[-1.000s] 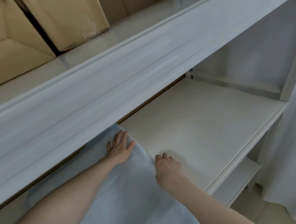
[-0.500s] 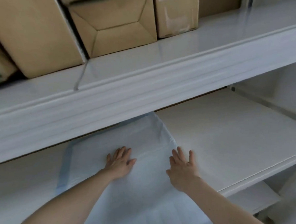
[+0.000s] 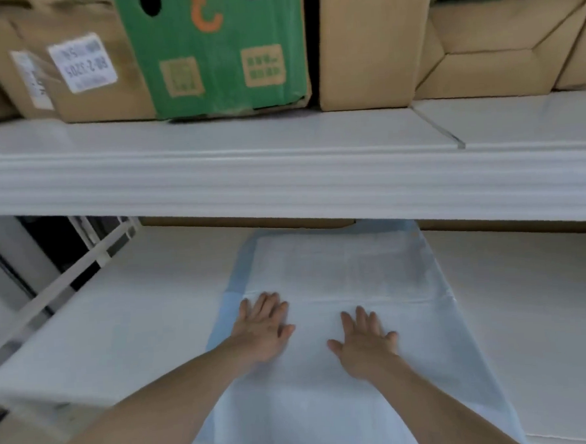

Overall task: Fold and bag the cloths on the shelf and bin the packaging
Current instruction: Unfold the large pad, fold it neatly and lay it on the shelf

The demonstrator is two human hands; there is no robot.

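Both hands are lying flat w/ fingers spread, pinching nothing: left hand (image 3: pixel 261 328) and right hand (image 3: pixel 365 340) are pressing palms-down on the cloth (image 3: pixel 338 277), side by side near its middle. Vs. a sec ago, right hand is no longer curled at the cloth's edge but is resting fully on it, and more cloth is showing, so smoothing looks nearly done and folding is likely coming next. Cloth is spreading from under the palms toward 12 o'clock across the lower shelf (image 3: pixel 146 297), near end draping off toward 6. Cardboard boxes (image 3: pixel 370 48) are sitting on the upper shelf (image 3: pixel 282 175) at 12.
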